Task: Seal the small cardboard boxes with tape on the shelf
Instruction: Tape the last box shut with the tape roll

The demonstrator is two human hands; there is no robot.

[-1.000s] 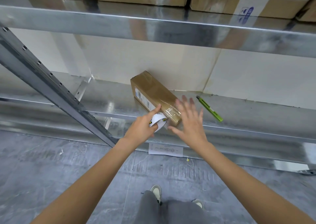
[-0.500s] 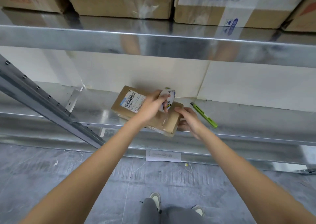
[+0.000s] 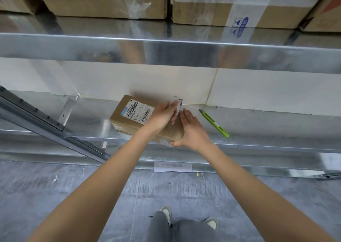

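A small brown cardboard box [image 3: 129, 117] with a white barcode label lies flat on the metal shelf [image 3: 267, 129], its near corner at the shelf's front edge. My left hand [image 3: 162, 115] grips a roll of clear tape [image 3: 177, 103] above the box's far right end. My right hand [image 3: 191, 131] lies against the box's right side, fingers straight and thumb under the near corner. Clear tape shines on the box's near end.
A green utility knife [image 3: 215, 123] lies on the shelf just right of my right hand. A slanted grey brace [image 3: 46, 123] crosses the shelf at the left. Large taped cartons [image 3: 110, 0] stand on the shelf above. A paper slip [image 3: 172, 167] lies on the floor below.
My left hand has carried the tape roll from the box's near end to its far end. The box has turned label-up. My right hand has flattened against the box's side.
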